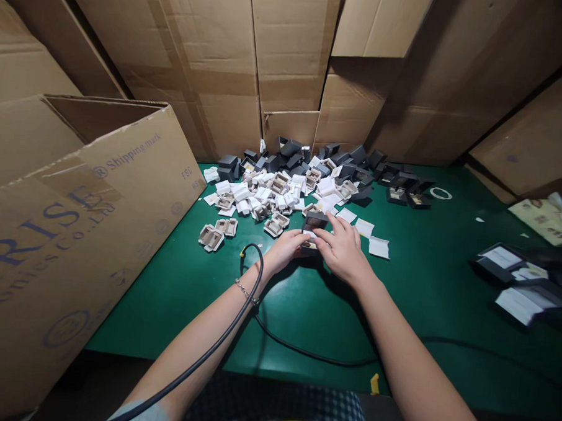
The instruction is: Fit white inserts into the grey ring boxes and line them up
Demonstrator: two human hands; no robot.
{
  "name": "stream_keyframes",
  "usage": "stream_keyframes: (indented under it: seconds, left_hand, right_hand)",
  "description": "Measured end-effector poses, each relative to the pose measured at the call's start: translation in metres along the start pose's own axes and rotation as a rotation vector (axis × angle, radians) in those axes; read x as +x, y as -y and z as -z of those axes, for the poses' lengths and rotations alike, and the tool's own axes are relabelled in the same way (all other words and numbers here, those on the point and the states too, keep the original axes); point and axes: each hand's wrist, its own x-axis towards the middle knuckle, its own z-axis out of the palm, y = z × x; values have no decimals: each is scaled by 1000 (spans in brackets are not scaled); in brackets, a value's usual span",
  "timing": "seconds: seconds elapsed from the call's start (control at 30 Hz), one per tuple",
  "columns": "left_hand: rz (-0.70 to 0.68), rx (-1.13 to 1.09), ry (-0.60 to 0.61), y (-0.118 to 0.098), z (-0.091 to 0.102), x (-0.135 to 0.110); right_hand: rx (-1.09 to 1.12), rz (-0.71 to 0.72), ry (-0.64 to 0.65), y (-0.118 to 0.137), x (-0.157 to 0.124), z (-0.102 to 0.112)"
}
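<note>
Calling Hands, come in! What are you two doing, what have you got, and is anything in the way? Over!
Left hand, right hand both on small black box. Box open. Black cable crossing over left forearm.

The person's bare left forearm (198, 340) and right forearm (410, 340) reached forward, angled inward toward each other. The left grip (285, 251) was curled, thumb toward the right grip (344, 250), which arched with its back upward and fingers bent, close beside it.

A carton (98, 240) stands to my left; on the worktop (428, 260), heaped boxes (290, 149) lie behind the box (314, 221) in my fingers (339, 233), more boxes (497, 267) to my right.
</note>
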Motion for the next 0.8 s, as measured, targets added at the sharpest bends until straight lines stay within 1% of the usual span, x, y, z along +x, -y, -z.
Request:
stream_keyframes:
  seconds: [0.17,0.3,0.43,0.63,0.8]
  left_hand:
    - [-36,7,-31,4,1,2]
    - [-50,18,-42,4,1,3]
    - [-69,17,-56,4,1,4]
    - [-39,-95,-80,-1,1,1]
    - [-42,-157,-121,-4,-1,0]
  right_hand:
    - [-44,4,-5,5,0,3]
    - [-34,4,3,8,1,1]
    - [58,14,10,6,1,-5]
    - [229,37,-115,4,3,-8]
    - [307,7,-135,6,5,-7]
